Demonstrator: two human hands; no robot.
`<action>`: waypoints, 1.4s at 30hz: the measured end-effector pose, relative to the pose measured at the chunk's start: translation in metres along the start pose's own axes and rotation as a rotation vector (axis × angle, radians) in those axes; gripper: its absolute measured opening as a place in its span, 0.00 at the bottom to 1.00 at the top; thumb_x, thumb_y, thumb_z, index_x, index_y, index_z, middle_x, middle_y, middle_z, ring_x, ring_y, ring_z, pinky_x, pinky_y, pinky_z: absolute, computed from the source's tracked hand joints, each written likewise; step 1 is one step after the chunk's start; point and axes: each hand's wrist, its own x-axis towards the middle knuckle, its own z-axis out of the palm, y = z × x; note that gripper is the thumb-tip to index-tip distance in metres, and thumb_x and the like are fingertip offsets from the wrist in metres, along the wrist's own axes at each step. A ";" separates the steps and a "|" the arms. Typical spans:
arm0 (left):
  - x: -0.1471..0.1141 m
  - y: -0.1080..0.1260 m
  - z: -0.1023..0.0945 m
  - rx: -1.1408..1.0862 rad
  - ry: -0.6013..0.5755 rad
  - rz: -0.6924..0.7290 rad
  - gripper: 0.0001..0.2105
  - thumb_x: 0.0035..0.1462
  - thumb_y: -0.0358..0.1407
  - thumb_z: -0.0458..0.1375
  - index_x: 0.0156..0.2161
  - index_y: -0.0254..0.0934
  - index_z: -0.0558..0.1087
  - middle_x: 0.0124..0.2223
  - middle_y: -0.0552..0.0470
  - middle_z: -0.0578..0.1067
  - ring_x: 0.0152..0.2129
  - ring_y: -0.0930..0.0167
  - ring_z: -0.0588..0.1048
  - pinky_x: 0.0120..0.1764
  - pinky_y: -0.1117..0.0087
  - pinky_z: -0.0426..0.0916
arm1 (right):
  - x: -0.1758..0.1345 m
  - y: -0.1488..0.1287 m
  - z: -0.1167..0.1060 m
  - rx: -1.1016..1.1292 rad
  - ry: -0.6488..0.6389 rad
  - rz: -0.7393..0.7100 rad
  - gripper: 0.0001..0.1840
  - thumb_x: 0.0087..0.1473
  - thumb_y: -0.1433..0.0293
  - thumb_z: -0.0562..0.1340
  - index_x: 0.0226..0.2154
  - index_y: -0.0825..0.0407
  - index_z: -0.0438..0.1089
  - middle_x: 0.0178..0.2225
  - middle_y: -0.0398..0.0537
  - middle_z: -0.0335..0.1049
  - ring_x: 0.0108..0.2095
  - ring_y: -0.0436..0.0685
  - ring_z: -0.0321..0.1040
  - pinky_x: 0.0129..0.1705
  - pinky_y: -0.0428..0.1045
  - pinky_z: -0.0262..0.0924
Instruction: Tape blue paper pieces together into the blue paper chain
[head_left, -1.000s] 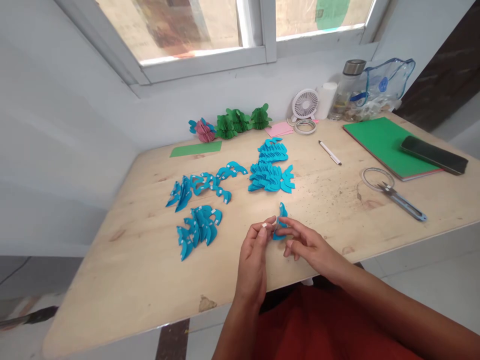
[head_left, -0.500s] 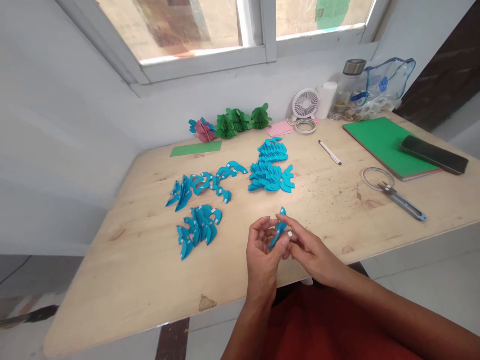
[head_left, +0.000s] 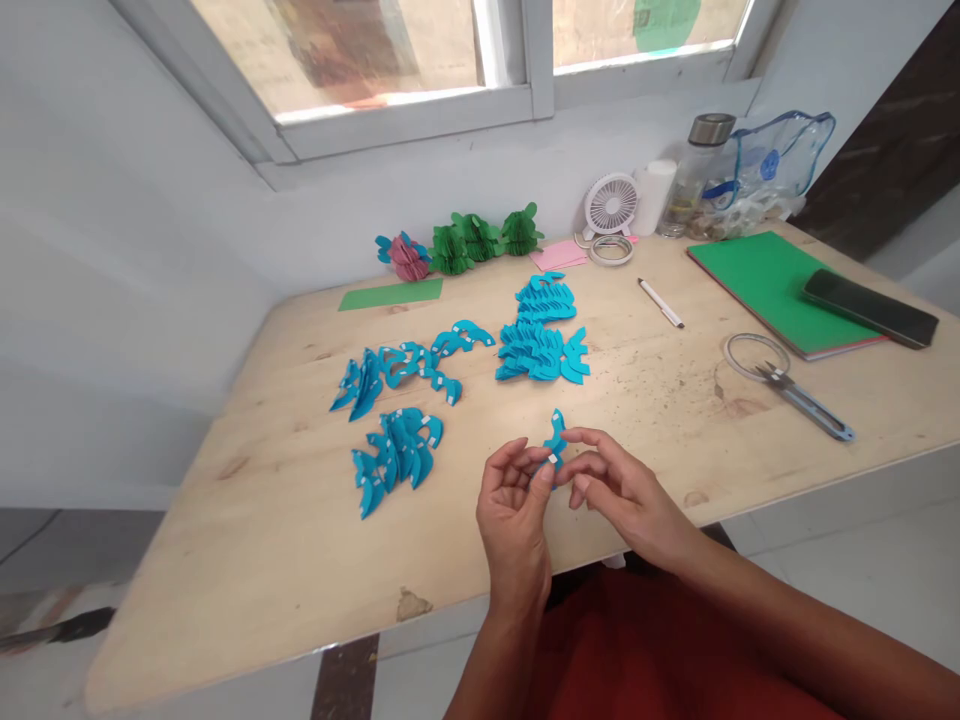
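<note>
My left hand (head_left: 514, 492) pinches a curved blue paper cutout (head_left: 557, 432) between thumb and fingers, holding it upright above the table. Small white squares show on the cutout, one close to the left thumb. Just to its right is my right hand (head_left: 615, 490), its fingers loosely bent and apart, the index finger close to the paper; whether it touches I cannot tell. To the left lie folded blue cutouts with white squares, in a front cluster (head_left: 405, 450) and a back cluster (head_left: 412, 362). Farther ahead sits a dense stack of blue cutouts (head_left: 531, 350).
Along the wall stand green paper shapes (head_left: 478, 240), a pink and blue one (head_left: 409, 258), a fan (head_left: 611, 205) and a bottle (head_left: 690, 180). To the right are a pen (head_left: 661, 303), a tape roll (head_left: 756, 356), snips (head_left: 810, 405), green sheets (head_left: 772, 285) and a phone (head_left: 870, 308).
My right hand has opened and drawn slightly right, off the cutout. The white square that was at the fingertips now shows on the cutout. My left hand has shifted slightly left.
</note>
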 end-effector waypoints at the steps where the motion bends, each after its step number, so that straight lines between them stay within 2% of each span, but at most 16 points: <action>1: -0.001 0.000 0.000 0.015 -0.004 0.014 0.17 0.47 0.33 0.65 0.44 0.38 0.69 0.37 0.50 0.75 0.38 0.70 0.75 0.44 0.68 0.70 | 0.001 -0.001 0.000 0.014 0.028 0.004 0.16 0.56 0.69 0.56 0.48 0.48 0.59 0.35 0.45 0.69 0.31 0.50 0.65 0.38 0.50 0.61; 5: -0.004 0.001 -0.001 0.075 -0.026 0.068 0.17 0.48 0.34 0.65 0.45 0.39 0.69 0.38 0.50 0.75 0.38 0.69 0.75 0.43 0.67 0.70 | 0.004 -0.008 0.002 0.020 0.078 -0.005 0.07 0.53 0.66 0.59 0.36 0.49 0.65 0.28 0.42 0.67 0.29 0.50 0.64 0.34 0.48 0.61; 15: -0.007 0.001 -0.002 0.159 -0.115 0.169 0.17 0.49 0.35 0.64 0.46 0.39 0.69 0.39 0.48 0.76 0.38 0.68 0.75 0.44 0.65 0.70 | 0.007 -0.018 0.003 0.035 0.108 0.104 0.09 0.49 0.63 0.62 0.24 0.51 0.67 0.20 0.39 0.62 0.23 0.48 0.57 0.27 0.46 0.55; 21: -0.007 0.003 -0.002 0.122 -0.156 0.120 0.17 0.49 0.33 0.64 0.45 0.39 0.69 0.40 0.48 0.76 0.37 0.68 0.75 0.42 0.66 0.70 | 0.007 -0.016 -0.002 -0.011 0.137 0.057 0.09 0.49 0.64 0.61 0.24 0.51 0.66 0.20 0.39 0.61 0.23 0.48 0.56 0.28 0.46 0.54; 26: -0.008 0.006 -0.002 0.063 -0.104 0.062 0.14 0.51 0.33 0.63 0.45 0.39 0.69 0.41 0.48 0.76 0.36 0.70 0.74 0.39 0.69 0.70 | 0.008 -0.016 -0.010 -0.043 0.297 0.049 0.09 0.50 0.62 0.61 0.26 0.50 0.66 0.23 0.41 0.62 0.26 0.50 0.57 0.29 0.46 0.54; 29: -0.010 0.005 -0.003 0.036 -0.090 0.059 0.13 0.53 0.33 0.62 0.44 0.39 0.69 0.41 0.48 0.76 0.36 0.72 0.74 0.38 0.71 0.70 | 0.006 -0.016 -0.011 -0.042 0.351 0.067 0.09 0.49 0.62 0.62 0.27 0.50 0.67 0.31 0.44 0.68 0.30 0.52 0.61 0.33 0.47 0.56; 32: -0.012 0.003 -0.003 0.032 -0.113 0.064 0.13 0.53 0.33 0.61 0.45 0.39 0.69 0.41 0.49 0.75 0.36 0.72 0.74 0.39 0.72 0.69 | 0.003 -0.014 -0.010 -0.010 0.325 0.068 0.09 0.48 0.62 0.63 0.26 0.50 0.68 0.40 0.45 0.69 0.37 0.53 0.64 0.38 0.48 0.57; 37: -0.017 0.003 -0.003 0.021 -0.159 0.042 0.12 0.55 0.33 0.60 0.45 0.39 0.69 0.42 0.49 0.74 0.35 0.72 0.74 0.39 0.71 0.69 | 0.003 -0.011 -0.008 0.008 0.207 0.091 0.08 0.49 0.62 0.63 0.26 0.50 0.70 0.27 0.42 0.69 0.32 0.52 0.64 0.35 0.47 0.57; 42: -0.020 0.004 -0.005 0.029 -0.162 0.010 0.10 0.58 0.34 0.57 0.46 0.39 0.68 0.44 0.49 0.74 0.33 0.73 0.74 0.39 0.71 0.69 | 0.005 -0.011 -0.009 -0.059 0.240 0.065 0.09 0.48 0.63 0.63 0.26 0.51 0.71 0.27 0.43 0.71 0.31 0.52 0.65 0.36 0.47 0.59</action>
